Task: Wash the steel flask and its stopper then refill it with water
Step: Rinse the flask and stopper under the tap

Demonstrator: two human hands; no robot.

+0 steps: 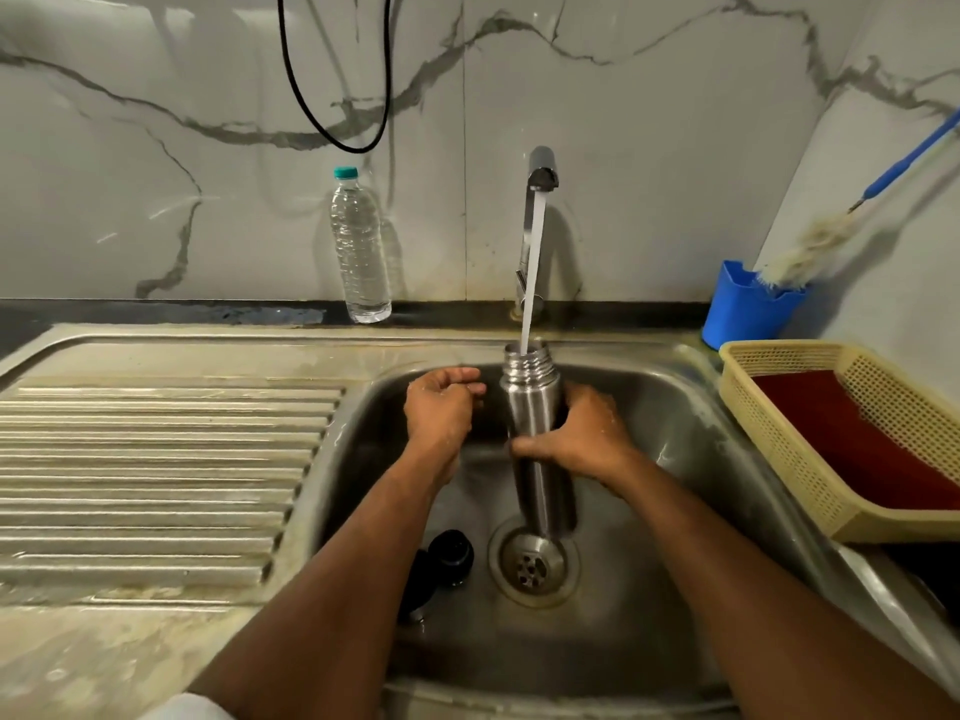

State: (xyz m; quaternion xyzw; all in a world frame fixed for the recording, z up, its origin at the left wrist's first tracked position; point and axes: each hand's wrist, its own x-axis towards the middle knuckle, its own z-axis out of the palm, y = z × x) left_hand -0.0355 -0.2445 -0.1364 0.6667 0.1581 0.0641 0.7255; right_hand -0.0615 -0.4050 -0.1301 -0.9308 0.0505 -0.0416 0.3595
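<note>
Stopper (pixel 451 557): black, on sink (pixel 675 407) floor beside drain.
Right hand (pixel 582 439): fingers clamped on steel flask (pixel 535 407), upright under running tap (pixel 542 171).
Left hand (pixel 441 405): fingers loosely curled, holding nothing.

Counter (pixel 156 641): we see a wet steel sink unit with a ribbed drainboard (pixel 156 459) at left and a basin (pixel 675 589) at right.
Back ledge: we find a plastic water bottle (pixel 360 246) upright, the tap (pixel 540 226) beside it, and a blue holder (pixel 743 309) in the corner.
Right edge: we note a yellow basket (pixel 779 444).
Basin floor: we see a black stopper (pixel 451 556) left of the drain (pixel 532 566).
</note>
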